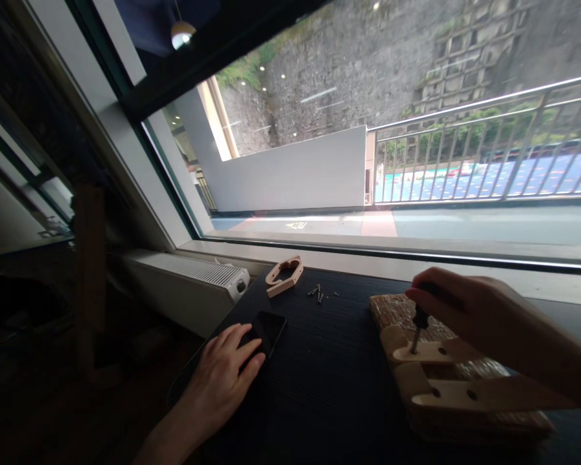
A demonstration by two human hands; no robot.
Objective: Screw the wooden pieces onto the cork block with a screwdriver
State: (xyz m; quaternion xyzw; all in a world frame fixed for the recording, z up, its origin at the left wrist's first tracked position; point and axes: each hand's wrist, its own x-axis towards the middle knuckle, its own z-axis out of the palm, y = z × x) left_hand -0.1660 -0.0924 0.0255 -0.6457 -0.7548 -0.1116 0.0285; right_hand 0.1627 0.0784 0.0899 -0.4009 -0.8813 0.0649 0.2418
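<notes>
My right hand (459,303) is closed round the dark handle of a screwdriver (420,320). The tool stands nearly upright, its tip at a hole in a pale wooden piece (458,350). A second wooden piece (494,392) with two dark holes lies alongside, nearer me. Both rest on a block in shiny, crinkled brown wrapping (392,309). My left hand (227,368) lies flat with fingers spread, partly over a black phone (271,328). Beyond it are several loose screws (318,293) and a ring-like wooden part (285,276).
Everything sits on a dark table (319,381) that meets a window sill (348,261). A white radiator (193,274) stands against the wall at the table's left. Through the glass, a metal railing (489,148) and a low white wall show outside.
</notes>
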